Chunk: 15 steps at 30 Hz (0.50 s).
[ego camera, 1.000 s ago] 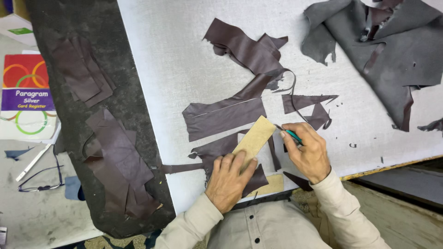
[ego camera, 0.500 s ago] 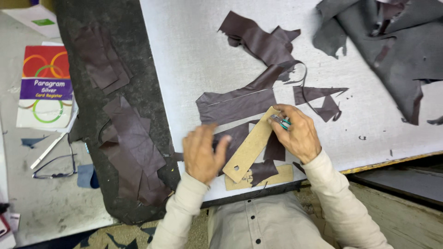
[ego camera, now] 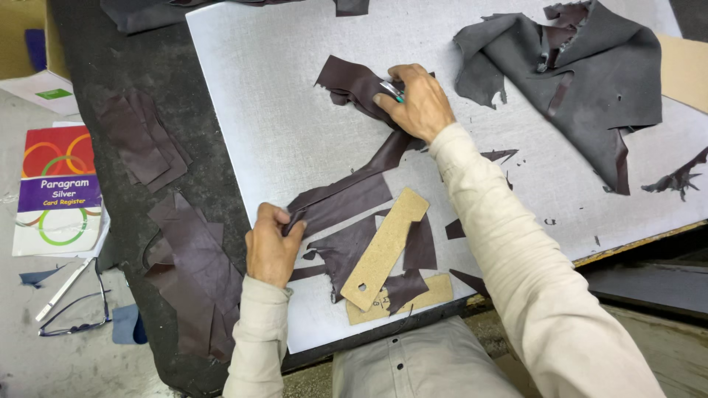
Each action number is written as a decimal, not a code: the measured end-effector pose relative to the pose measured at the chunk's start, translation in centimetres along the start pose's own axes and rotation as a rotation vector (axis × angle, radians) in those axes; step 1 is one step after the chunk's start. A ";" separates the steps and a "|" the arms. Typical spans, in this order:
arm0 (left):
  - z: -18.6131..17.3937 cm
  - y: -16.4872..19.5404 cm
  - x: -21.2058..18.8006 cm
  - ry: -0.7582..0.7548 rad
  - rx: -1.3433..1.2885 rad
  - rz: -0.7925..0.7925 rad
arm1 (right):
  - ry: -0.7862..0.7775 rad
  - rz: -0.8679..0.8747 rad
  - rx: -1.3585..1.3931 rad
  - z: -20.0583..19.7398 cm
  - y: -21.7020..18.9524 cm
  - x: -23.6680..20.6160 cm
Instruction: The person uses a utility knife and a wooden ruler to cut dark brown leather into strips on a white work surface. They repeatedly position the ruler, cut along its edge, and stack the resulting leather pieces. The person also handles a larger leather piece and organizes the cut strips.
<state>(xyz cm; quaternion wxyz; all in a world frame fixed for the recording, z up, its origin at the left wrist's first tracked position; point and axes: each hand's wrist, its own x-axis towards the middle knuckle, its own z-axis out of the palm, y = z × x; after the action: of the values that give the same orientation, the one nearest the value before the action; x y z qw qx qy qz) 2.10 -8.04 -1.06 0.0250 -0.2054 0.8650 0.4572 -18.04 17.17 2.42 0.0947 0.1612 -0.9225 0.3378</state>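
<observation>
The left hand point(ego camera: 271, 247) pinches the near end of a long strip of dark brown leather point(ego camera: 346, 199) between thumb and fingers, at the left edge of the pale grey cutting board point(ego camera: 258, 96) that covers the counter. The right hand point(ego camera: 414, 99) is closed around a small green-handled tool point(ego camera: 392, 91) and presses down on the far end of the same strip, where it widens into a crumpled patch near the middle of the board. The strip runs slantwise between the two hands and lies flat on the board.

Just right of the left hand, a tan cardboard template point(ego camera: 385, 249) with a hole near its lower end lies tilted across smaller brown offcuts, and a second tan template point(ego camera: 424, 293) lies partly under it at the board's near edge. A large grey hide point(ego camera: 590, 81) lies crumpled at the board's far right. Left of the board, stacked brown leather pieces point(ego camera: 184, 258) rest on a dark mat point(ego camera: 96, 66). No container is in view. Farther left lie a colourful booklet point(ego camera: 59, 188) and a pair of spectacles point(ego camera: 70, 313).
</observation>
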 end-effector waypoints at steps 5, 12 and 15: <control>-0.8 -1.2 -1.4 0.176 -0.010 0.132 | -0.008 0.084 -0.063 -0.3 -0.1 1.7; -0.8 -1.7 -6.4 0.407 0.008 0.111 | -0.019 0.267 -0.022 -0.6 3.4 -1.1; 0.6 -1.0 -8.0 0.373 -0.023 0.136 | -0.055 0.275 -0.045 0.3 3.7 -1.6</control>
<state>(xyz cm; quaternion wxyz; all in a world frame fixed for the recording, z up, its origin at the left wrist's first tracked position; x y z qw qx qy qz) 9.68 -5.42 -0.38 -0.1690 -0.2281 0.8611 0.4217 -17.89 20.04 -0.44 0.0257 0.0404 -0.9454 0.3224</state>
